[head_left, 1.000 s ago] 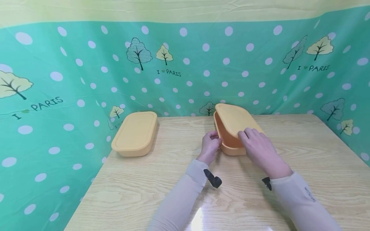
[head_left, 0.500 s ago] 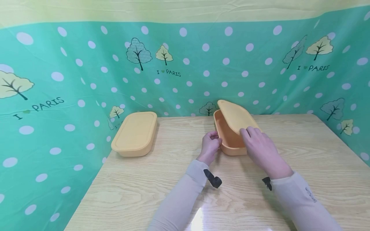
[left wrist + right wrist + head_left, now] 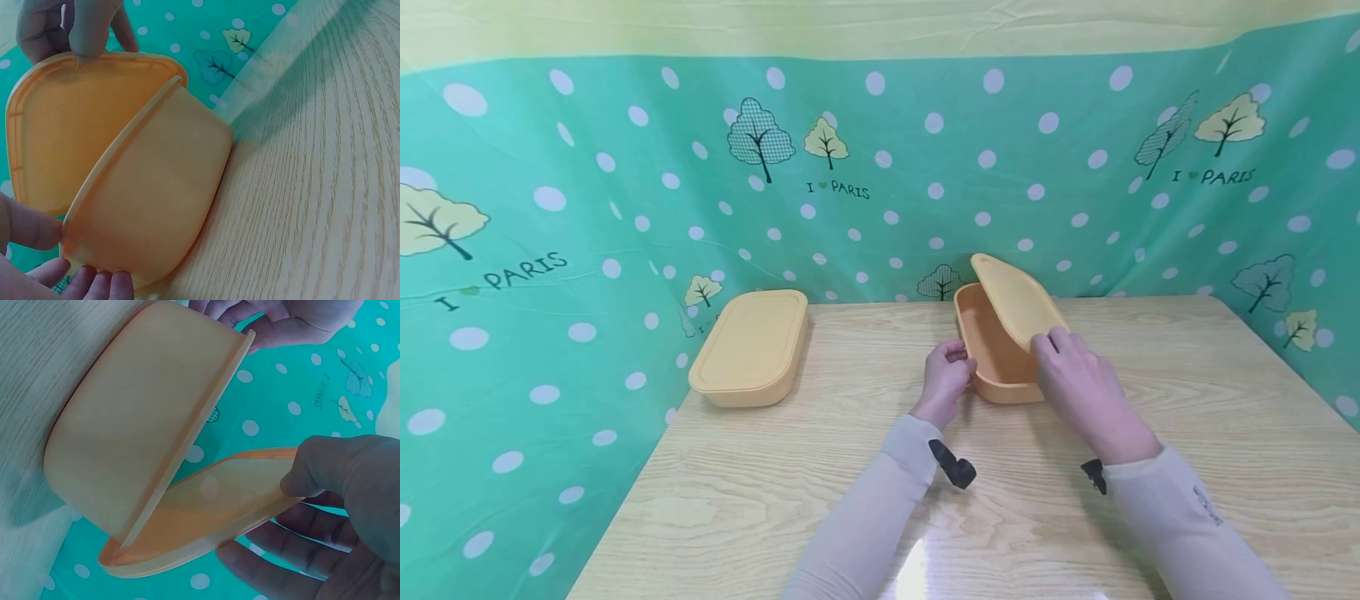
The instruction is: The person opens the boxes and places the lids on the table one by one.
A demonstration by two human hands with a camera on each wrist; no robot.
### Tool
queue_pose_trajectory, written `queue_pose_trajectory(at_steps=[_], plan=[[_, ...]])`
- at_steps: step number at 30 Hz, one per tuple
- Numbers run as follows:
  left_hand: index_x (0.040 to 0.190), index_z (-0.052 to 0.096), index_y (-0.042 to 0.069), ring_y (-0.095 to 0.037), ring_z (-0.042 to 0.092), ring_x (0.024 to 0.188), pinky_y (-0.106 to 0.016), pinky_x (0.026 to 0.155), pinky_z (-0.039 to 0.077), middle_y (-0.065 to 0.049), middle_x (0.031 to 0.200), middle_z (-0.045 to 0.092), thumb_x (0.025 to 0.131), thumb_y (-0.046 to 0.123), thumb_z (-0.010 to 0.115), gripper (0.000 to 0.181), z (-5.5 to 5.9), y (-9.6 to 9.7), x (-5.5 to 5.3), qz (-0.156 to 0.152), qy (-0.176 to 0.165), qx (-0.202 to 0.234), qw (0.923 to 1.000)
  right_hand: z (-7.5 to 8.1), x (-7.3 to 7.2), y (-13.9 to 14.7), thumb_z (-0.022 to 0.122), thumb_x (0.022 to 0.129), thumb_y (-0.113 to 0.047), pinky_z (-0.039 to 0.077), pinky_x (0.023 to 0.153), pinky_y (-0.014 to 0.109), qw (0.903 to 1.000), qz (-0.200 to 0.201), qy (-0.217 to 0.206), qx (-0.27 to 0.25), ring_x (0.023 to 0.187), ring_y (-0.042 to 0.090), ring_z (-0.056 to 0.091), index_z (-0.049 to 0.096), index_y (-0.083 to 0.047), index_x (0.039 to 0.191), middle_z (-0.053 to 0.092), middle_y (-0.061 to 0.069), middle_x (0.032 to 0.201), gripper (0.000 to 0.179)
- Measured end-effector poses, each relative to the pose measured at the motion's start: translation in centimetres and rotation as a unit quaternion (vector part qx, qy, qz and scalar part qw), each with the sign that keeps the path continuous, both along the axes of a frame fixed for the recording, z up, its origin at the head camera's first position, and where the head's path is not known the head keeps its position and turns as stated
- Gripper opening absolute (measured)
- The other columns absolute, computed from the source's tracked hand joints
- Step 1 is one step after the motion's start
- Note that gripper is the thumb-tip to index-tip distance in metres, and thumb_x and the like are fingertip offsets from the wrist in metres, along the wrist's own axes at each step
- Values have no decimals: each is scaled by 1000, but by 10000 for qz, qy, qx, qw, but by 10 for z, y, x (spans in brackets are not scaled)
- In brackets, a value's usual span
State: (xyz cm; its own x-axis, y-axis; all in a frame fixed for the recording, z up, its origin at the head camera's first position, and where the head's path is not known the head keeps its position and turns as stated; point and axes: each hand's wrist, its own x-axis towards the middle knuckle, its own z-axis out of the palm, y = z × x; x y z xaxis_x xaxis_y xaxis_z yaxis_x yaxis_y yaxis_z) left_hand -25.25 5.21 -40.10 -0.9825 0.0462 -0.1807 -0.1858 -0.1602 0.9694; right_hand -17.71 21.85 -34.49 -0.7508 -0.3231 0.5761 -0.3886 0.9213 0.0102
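Observation:
A pale orange lunch box [image 3: 1009,393] sits at the table's back, right of centre. Its lid [image 3: 1015,302] is tilted up on the left, leaving a wide gap over the bare-looking inside. My right hand [image 3: 1086,396] pinches the lid near its front corner, thumb [image 3: 306,472] on the edge and fingers underneath or behind. At the box's left side, my left hand [image 3: 945,383] holds the wall by the rim with thumb and curled fingers [image 3: 100,286]. The lid's far right edge still meets the box rim in the left wrist view.
Another lunch box [image 3: 751,346] of the same colour stands with its lid on at the back left. Behind the wooden table [image 3: 737,500] hangs a green dotted cloth [image 3: 880,200], close to both boxes.
My right hand has tipped the lid further up and to the right, widening the gap on the left. My left hand and the other box have stayed put.

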Motion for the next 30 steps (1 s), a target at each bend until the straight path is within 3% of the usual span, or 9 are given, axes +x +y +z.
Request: queue_pose_trajectory(at_steps=[6,16,30], plan=[[124,53,-5,-16,57,77,-42,80,52,-21,116,59,83,-8,59,41,1,-1,0,-5,37,51,10000,1,-1,0,69,69,8,38,35,37,9999,-58,9,-139,60,28,44,48,-1,86,43,10,76,28],[123,54,-5,-15,57,76,-41,80,52,-22,116,59,82,-8,59,41,-1,-1,-1,10,91,99,9999,2,0,1,71,67,6,44,38,46,9988,-94,242,-411,61,30,47,49,1,88,45,12,76,31],[120,56,-2,-16,58,77,-39,77,53,-15,108,62,82,-8,60,39,-2,0,-1,-14,83,-25,10000,4,0,6,66,70,4,44,40,45,9963,-156,273,-802,60,30,47,49,-2,93,46,12,77,29]])
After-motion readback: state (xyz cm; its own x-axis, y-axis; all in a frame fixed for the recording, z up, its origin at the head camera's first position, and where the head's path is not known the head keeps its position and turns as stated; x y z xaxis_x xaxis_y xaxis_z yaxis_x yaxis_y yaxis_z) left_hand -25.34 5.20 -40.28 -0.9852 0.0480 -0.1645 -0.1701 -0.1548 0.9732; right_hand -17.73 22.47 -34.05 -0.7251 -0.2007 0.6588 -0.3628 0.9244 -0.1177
